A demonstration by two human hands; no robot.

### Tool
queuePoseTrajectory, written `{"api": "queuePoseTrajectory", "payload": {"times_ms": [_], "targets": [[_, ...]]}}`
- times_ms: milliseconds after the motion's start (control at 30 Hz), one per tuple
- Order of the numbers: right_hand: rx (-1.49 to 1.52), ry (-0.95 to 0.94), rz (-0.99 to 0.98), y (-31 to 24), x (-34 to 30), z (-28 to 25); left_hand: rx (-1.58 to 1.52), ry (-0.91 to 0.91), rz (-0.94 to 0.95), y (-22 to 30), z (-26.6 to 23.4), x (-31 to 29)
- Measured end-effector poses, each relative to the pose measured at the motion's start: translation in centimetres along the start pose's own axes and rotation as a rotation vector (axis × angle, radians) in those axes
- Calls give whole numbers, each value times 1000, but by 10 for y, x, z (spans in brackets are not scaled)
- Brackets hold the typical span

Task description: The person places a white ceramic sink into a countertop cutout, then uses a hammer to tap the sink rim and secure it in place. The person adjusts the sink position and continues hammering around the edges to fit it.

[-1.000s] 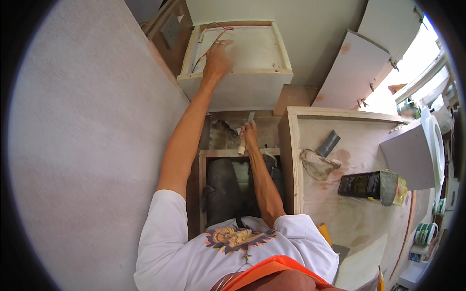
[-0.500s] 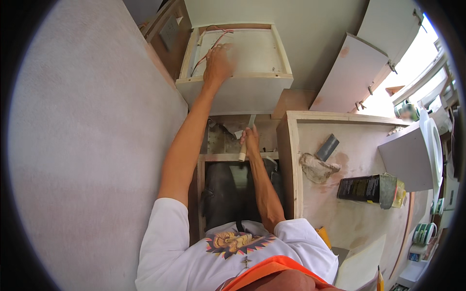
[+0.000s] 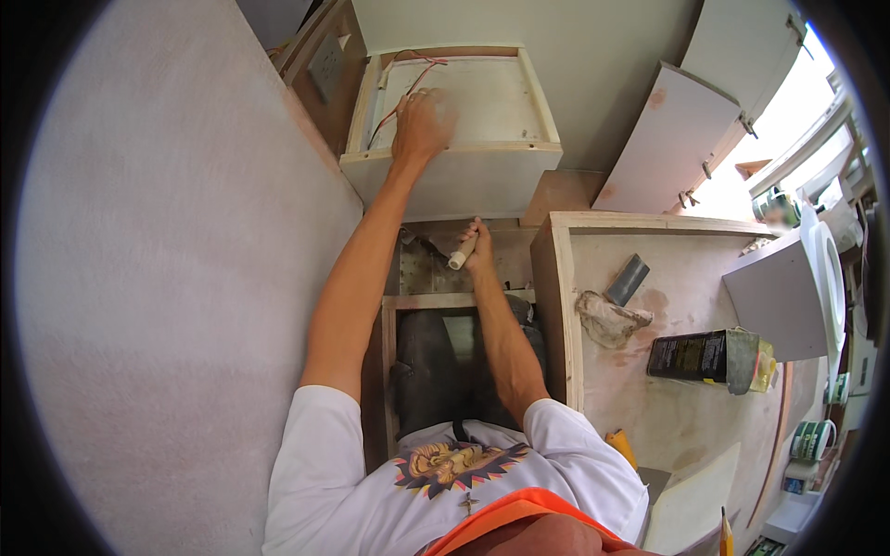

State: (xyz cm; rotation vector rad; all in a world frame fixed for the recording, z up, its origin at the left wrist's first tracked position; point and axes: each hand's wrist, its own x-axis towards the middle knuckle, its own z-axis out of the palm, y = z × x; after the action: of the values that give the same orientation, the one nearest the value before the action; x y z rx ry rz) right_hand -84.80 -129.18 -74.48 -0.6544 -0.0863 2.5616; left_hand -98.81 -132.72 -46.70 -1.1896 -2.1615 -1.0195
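A wall cabinet (image 3: pixel 464 181) with a light wooden frame round its top hangs ahead of me. My left hand (image 3: pixel 425 128) reaches over its front edge and is over the recessed top panel; the fingers are smeared, so their shape is unclear. Red wires (image 3: pixel 422 78) lie in the recess just beyond them. Under the cabinet's front edge, my right hand (image 3: pixel 478 246) is closed round the pale wooden handle (image 3: pixel 463 253) of a hand tool. The handle's end points back toward me, and its blade is hidden now.
A wooden-edged worktop (image 3: pixel 667 278) on the right holds a dark grey block (image 3: pixel 627 279), a crumpled rag (image 3: pixel 612 320) and a dark can (image 3: pixel 686 356). A tall pale panel (image 3: pixel 167 278) stands close on the left. Open cabinet doors (image 3: pixel 667 134) hang at the far right.
My right hand has moved slightly up and forward with the tool, and the grey blade seen before has gone out of sight. The left hand stays nearly in place.
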Motion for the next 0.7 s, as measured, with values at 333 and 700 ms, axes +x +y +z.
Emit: {"api": "queuePoseTrajectory", "payload": {"times_ms": [333, 700], "targets": [[-151, 146, -59, -6, 12, -7, 110, -88, 21, 13, -8, 3], [-340, 91, -147, 9, -4, -2, 109, -138, -8, 17, -12, 2]]}}
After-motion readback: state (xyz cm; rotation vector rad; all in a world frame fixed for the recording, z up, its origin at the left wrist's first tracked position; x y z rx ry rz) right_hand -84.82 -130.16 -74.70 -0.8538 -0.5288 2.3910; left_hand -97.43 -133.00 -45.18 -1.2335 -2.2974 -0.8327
